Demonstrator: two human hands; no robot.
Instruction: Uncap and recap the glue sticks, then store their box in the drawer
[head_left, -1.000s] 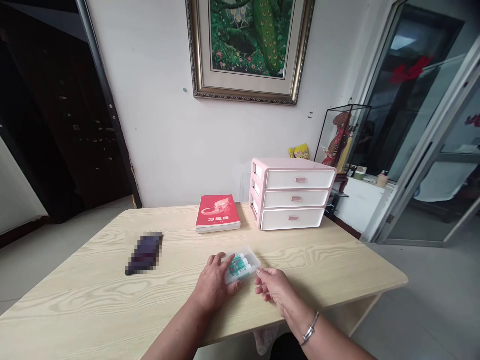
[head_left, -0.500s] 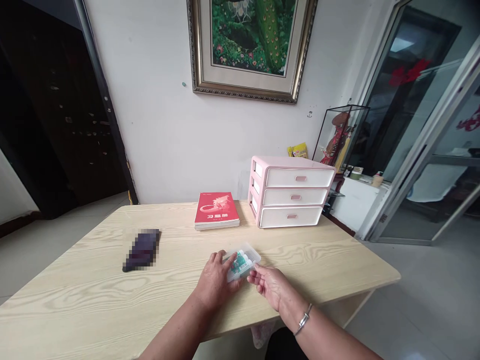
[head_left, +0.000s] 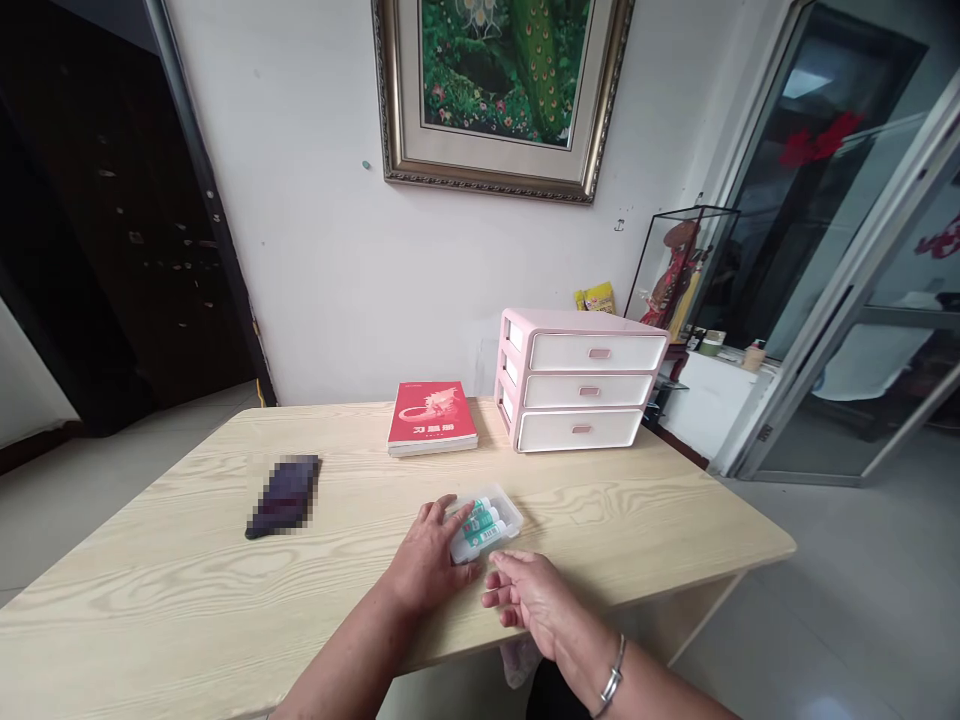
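A small clear plastic box (head_left: 512, 512) lies on the wooden table (head_left: 637, 520) near its front edge. Inside are tubes with green-and-white labels and white caps (head_left: 487, 533) that look like glue sticks. My left hand (head_left: 429, 555) grips the box's left end, with fingers over the top and the thumb at the near corner. Just in front of the box is my right hand (head_left: 529, 595), empty, its fingers loosely curled and apart. Whether a lid covers the tubes is hard to make out.
Behind the box lies a stack of red-covered books (head_left: 433, 418). A pink and white drawer unit (head_left: 585, 385) stands at the back right by the wall. On the left rests a dark, pixelated item (head_left: 285, 497). The table's front edge runs close below my hands.
My right hand has drawn back from the box's near edge, toward me and slightly left. The tubes show more clearly. My left hand stays on the box.
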